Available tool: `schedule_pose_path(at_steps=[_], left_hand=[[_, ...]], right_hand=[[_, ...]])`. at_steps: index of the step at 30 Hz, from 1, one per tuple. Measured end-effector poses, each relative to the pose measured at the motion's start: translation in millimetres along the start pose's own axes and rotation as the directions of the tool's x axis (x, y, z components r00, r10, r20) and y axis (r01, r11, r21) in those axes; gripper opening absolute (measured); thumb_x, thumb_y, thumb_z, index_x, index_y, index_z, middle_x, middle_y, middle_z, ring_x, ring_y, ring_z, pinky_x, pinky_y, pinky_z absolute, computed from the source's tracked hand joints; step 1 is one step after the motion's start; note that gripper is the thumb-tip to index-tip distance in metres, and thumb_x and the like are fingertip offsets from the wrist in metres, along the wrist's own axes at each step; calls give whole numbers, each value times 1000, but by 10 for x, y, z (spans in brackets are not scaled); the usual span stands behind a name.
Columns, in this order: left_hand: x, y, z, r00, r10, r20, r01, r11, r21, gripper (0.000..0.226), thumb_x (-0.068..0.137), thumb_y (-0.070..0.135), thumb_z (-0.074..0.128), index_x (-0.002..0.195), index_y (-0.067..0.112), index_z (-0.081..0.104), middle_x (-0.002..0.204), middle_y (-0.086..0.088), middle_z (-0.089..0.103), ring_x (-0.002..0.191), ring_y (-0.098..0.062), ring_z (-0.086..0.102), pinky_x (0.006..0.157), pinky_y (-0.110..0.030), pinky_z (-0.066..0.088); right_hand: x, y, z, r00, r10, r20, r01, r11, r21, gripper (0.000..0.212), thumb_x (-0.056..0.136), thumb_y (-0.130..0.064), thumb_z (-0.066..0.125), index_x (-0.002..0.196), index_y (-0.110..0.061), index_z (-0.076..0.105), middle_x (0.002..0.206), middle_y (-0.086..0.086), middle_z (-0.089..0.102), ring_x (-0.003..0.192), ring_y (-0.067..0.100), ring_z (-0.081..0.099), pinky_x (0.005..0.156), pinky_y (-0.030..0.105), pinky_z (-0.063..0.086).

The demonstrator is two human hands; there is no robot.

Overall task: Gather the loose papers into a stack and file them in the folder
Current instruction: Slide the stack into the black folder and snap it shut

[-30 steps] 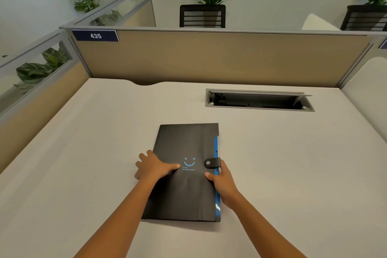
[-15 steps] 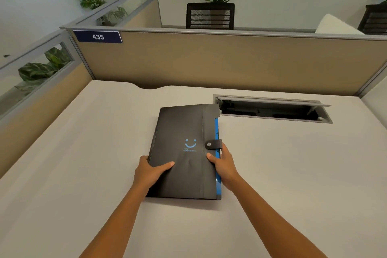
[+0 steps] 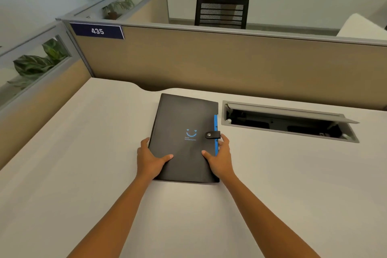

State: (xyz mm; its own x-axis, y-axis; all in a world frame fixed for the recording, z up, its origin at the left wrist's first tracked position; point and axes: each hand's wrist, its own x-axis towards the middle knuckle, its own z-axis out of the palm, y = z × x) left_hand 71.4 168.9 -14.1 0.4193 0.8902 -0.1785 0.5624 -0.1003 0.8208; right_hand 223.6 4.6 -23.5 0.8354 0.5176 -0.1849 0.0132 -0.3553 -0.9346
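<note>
- Desk [image 3: 293, 184], pale and flat-topped, bottom edge cut off; beige cubicle partition [image 3: 230, 63] at 12 o'clock.
- Grey open cable hatch [image 3: 287, 121] at 2 o'clock, just beside the folder, its contents too dark to read.
- Closed black rectangular folder [image 3: 184, 132] mid-desk, long axis 12-to-6, blue-edged strap side toward 3 o'clock; small print illegible; no papers visible.
- Left hand [image 3: 149, 159] clasps its 7 o'clock edge, thumb on top.
- Right hand [image 3: 219, 157] clasps the 4 o'clock edge likewise.

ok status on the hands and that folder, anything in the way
Left hand and right hand gripping folder by its near sides. Folder flat on desk, strap snapped shut. No loose papers visible. Nothing in the way.
</note>
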Motion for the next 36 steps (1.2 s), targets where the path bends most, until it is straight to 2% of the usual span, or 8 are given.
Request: schedule_pose_path(at_steps=[6,10,15,20,23,29,32,36], left_hand=[[405,173,61,999,45,-14,-44,997,59,98,61,28,94,141,16,38,127,-16,46,114,-33,53,98,-45,49],[588,238,123,995,96,5,-96,987,129,95,63,32,92,141,14,39,126,-18,48,119,-35,49,101,-47,46],[640,263,218,989,151,-1,-148,971,188,94,69,39,87,144,14,36,128,-17,48,124,-35,41,102,-48,41],[554,220,330,961,270,54,-271,892,361,73,89,42,67,147,10,38,143,-19,43,132,-35,35,108,-45,36],[483,159,390,948,302,97,-310,819,484,65,97,46,50,152,14,32,158,-20,25,146,-36,20,118,-45,22],[268,13,529,878,419,233,-465,623,629,74,98,60,31,157,18,16,164,-13,10,152,-29,3,121,-46,2],[207,-21,590,859,431,274,-500,599,625,79,95,66,26,157,17,15,164,-12,9,152,-28,3,121,-48,3],[182,-33,592,851,443,284,-510,564,650,96,83,78,-3,157,19,11,165,-10,7,152,-28,1,121,-47,1]], right_hand=[[90,74,205,986,-153,67,166,941,-295,95,78,-37,80,152,-15,25,155,6,19,142,23,25,114,28,24],[127,146,256,975,-198,104,223,836,-501,98,75,-71,63,152,-24,25,164,3,6,149,25,7,119,40,19],[174,179,207,969,-215,124,247,775,-582,110,70,-87,45,156,-25,17,166,2,-4,153,23,-3,121,40,13],[172,220,161,943,-292,160,325,702,-634,112,74,-87,39,157,-16,13,166,-2,-1,153,17,-2,124,37,9],[167,238,163,940,-289,183,337,687,-644,108,78,-86,33,157,-16,12,166,-1,8,153,17,5,124,34,5],[152,291,160,929,-290,228,365,636,-679,100,84,-82,23,158,-16,7,166,-1,2,153,15,-2,122,30,-1],[143,311,155,926,-290,242,374,620,-690,98,84,-82,16,158,-17,5,166,-2,-1,152,14,-5,122,30,-4],[126,323,141,924,-281,260,381,607,-698,94,86,-78,13,157,-18,3,166,-2,-2,152,14,-7,121,29,-7]])
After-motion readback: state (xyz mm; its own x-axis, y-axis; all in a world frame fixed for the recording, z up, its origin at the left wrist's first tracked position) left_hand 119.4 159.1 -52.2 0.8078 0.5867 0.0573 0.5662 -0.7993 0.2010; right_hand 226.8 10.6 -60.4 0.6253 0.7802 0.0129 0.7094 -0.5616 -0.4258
